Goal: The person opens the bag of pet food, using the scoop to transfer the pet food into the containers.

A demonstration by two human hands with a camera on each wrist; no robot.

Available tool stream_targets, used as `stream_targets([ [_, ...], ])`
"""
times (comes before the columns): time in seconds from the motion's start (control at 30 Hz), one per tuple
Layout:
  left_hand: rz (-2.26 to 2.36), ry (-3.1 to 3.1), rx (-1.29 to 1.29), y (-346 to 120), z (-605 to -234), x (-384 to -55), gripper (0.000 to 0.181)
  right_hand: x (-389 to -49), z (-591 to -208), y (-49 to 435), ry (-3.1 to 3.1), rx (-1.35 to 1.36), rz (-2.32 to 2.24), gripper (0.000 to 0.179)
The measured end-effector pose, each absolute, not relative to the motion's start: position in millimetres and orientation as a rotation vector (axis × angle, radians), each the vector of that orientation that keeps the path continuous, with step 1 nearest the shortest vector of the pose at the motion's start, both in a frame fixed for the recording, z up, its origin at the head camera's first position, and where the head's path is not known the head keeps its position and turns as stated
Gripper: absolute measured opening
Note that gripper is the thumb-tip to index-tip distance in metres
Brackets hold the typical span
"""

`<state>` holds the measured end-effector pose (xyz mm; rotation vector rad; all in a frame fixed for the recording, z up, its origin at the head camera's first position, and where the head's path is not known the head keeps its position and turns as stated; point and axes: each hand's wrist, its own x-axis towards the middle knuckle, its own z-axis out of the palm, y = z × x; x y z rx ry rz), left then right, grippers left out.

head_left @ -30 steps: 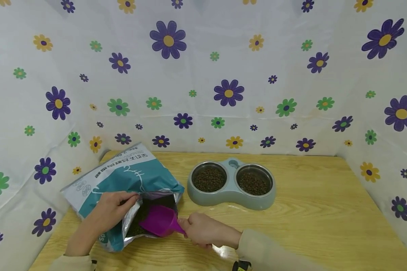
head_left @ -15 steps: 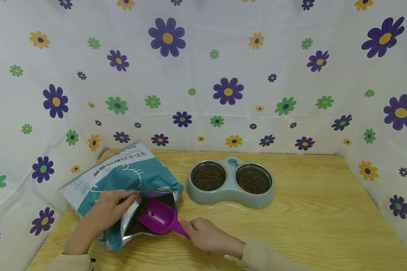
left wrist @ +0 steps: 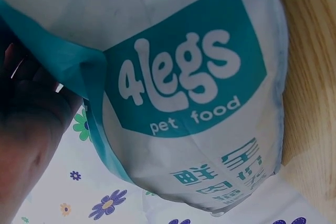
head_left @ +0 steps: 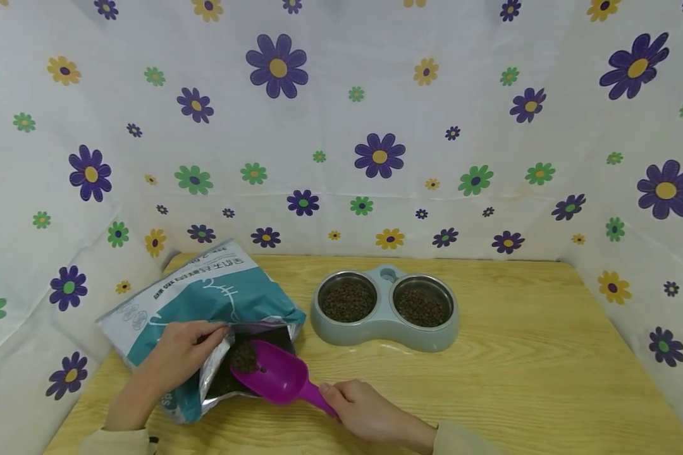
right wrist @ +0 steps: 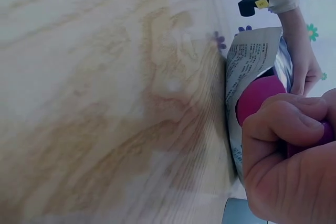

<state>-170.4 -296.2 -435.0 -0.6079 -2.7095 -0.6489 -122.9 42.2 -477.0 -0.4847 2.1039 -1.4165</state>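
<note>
A white and teal pet food bag (head_left: 205, 300) lies on the table at the left, its mouth facing the person. My left hand (head_left: 179, 354) pinches the upper edge of that mouth between thumb and fingers. Printed lettering fills the bag (left wrist: 184, 82) in the left wrist view. My right hand (head_left: 370, 414) grips the handle of a magenta scoop (head_left: 284, 379), whose front end is in the bag's opening. Brown kibble (head_left: 243, 358) sits at the scoop's front. Curled fingers of the right hand (right wrist: 289, 161) hide most of the handle in the right wrist view.
A blue-grey double feeder (head_left: 384, 332) stands right of the bag. Both its metal bowls hold kibble (head_left: 349, 301). Behind the wooden table (head_left: 535, 354) hangs a white flower-printed cloth (head_left: 330, 120), which also lines both sides.
My right hand has drawn the scoop a little to the right and toward the person. Kibble now shows in its front end. The left hand keeps its hold on the bag's edge.
</note>
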Motion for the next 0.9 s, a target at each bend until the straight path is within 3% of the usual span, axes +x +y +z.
stream_targets([
  [0.9, -0.708, -2.661, -0.620, -296.2, -437.8, -169.6, 0.014, -115.3, -463.5, 70.2, 1.966, -0.478, -1.605, 0.058],
])
